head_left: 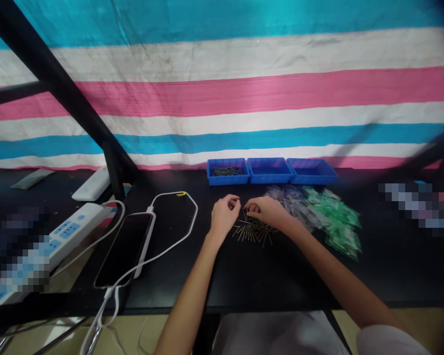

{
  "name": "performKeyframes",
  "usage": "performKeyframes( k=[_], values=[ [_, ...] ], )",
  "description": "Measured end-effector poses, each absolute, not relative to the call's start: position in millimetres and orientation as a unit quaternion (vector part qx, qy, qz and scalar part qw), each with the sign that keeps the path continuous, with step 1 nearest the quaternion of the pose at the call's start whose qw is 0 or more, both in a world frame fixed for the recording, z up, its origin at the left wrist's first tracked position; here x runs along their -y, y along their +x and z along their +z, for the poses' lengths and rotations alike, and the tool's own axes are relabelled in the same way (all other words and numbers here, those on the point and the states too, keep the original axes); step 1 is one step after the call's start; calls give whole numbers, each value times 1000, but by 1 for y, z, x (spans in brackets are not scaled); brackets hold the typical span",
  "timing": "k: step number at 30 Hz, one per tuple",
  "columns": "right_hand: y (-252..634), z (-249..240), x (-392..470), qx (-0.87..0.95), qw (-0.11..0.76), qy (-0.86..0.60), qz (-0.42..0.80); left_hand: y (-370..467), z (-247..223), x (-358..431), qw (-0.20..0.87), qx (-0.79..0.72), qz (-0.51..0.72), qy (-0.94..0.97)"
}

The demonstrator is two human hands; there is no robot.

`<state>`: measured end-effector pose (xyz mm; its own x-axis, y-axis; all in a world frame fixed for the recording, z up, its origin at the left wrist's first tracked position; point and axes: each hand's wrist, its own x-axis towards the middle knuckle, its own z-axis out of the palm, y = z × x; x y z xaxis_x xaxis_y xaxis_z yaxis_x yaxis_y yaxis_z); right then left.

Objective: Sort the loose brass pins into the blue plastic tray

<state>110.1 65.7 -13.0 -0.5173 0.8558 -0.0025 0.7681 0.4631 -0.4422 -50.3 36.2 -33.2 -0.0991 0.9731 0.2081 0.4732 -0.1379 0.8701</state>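
Observation:
A loose pile of long, thin, brass-coloured screws (257, 232) lies on the black table in front of me. My left hand (224, 213) is at the pile's left edge, its fingers curled and thumb against the fingertips; whatever they hold is too small to make out. Over the top of the pile, my right hand (269, 209) pinches a screw between thumb and forefinger. Just beyond the right hand lie clear plastic packets (294, 204) and green packets (333, 219), heaped together.
Three blue trays stand in a row at the back; the left tray (227, 181) contains dark screws. A phone (125, 249) with a white cable (173, 241) lies left, near a power strip (77, 224). A black frame bar (74, 103) slants beside a striped sheet (244, 93).

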Motion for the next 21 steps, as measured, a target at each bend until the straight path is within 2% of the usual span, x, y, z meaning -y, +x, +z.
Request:
performKeyframes(
  k=[5,11,13,17,21],
  values=[
    [115,-19,-65,841,136,-462,248,-52,-35,-37,337,-573,430,611],
    [117,-17,-61,838,146,-485,204,-53,-38,-39,293,-586,441,614],
    [118,-14,-62,828,178,-485,216,-51,-37,-39,289,-577,447,619],
    [116,0,-66,789,291,-442,312,-46,-29,-37,352,-507,468,633],
    [112,10,-65,734,344,-383,444,-42,-23,-35,422,-447,502,608]
  ],
)
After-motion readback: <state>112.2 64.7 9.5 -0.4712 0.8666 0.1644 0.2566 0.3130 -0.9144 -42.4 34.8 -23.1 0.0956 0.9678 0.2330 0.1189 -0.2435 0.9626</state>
